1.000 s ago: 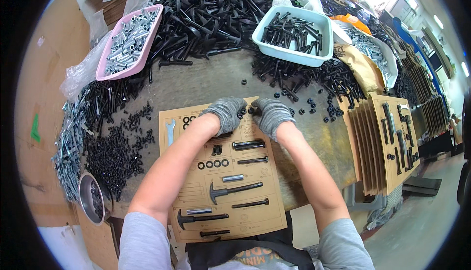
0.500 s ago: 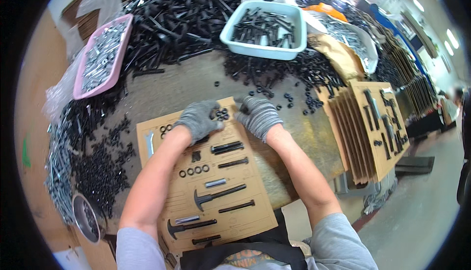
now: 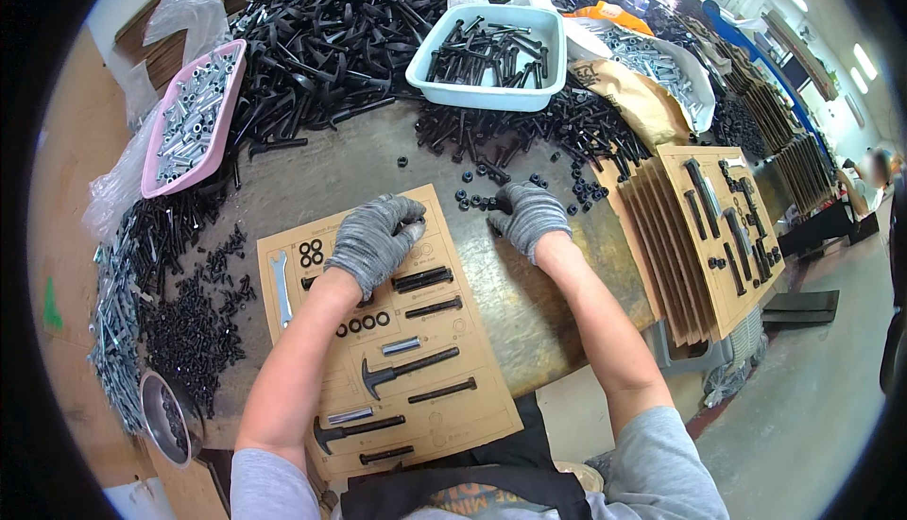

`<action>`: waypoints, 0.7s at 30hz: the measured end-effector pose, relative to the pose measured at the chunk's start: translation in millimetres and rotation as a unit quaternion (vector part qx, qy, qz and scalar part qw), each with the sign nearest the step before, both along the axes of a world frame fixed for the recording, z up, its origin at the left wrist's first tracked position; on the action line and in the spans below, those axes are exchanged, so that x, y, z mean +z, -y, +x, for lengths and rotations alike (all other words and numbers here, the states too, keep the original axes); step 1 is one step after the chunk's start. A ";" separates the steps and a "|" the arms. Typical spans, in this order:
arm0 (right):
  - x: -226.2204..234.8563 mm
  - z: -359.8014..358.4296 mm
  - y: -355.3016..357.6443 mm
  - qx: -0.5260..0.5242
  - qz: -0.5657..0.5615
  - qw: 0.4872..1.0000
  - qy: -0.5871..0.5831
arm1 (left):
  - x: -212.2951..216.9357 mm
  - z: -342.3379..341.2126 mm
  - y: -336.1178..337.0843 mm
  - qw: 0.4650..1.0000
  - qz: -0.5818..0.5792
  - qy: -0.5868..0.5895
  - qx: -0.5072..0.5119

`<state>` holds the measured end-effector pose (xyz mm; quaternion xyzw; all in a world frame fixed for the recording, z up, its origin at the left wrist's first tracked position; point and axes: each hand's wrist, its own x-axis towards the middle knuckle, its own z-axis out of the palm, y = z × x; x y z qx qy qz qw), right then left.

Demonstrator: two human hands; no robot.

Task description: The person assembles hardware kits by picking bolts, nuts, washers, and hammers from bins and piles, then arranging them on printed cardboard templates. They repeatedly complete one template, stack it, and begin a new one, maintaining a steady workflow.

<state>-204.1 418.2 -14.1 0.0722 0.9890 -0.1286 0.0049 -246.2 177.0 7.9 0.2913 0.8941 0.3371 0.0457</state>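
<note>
A brown cardboard board [image 3: 472, 369] lies at the table's front edge, bearing a wrench [image 3: 282, 289], black rings [image 3: 364, 324], black bolts [image 3: 441, 390], silver sleeves [image 3: 401, 345] and black T-shaped hammer-like pieces [image 3: 411, 371]. Over its upper part rests my left hand [image 3: 373, 241] in a grey knit glove, fingers curled; what they hold is hidden. Off the board's right edge, my gloved right hand [image 3: 531, 221] reaches down to the table. Its fingertips are drawn together beside loose black nuts [image 3: 472, 202], with a dark bit at the thumb.
A pink tray [image 3: 227, 109] of silver sleeves stands far left, a pale blue tub [image 3: 487, 95] of bolts at the back. Black metal parts [image 3: 321, 48] are heaped behind. Stacked cardboard boards [image 3: 661, 255] stand at right. A metal bowl [image 3: 168, 416] is near left.
My right hand has moved right, from the board's top edge to the loose nuts. My left hand has shifted slightly, and the nuts seen by its fingers are now out of sight.
</note>
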 end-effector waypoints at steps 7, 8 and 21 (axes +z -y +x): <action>-11.2 2.1 -11.0 0.042 -0.029 0.999 -0.017 | 23.1 45.1 74.8 0.995 0.059 0.018 0.074; -12.4 8.2 -15.2 0.035 -0.079 0.995 -0.051 | 21.7 51.3 92.2 0.993 0.057 0.007 0.101; -18.6 8.7 -24.9 0.092 -0.034 0.989 -0.109 | -44.1 142.7 282.7 0.909 0.153 0.024 0.386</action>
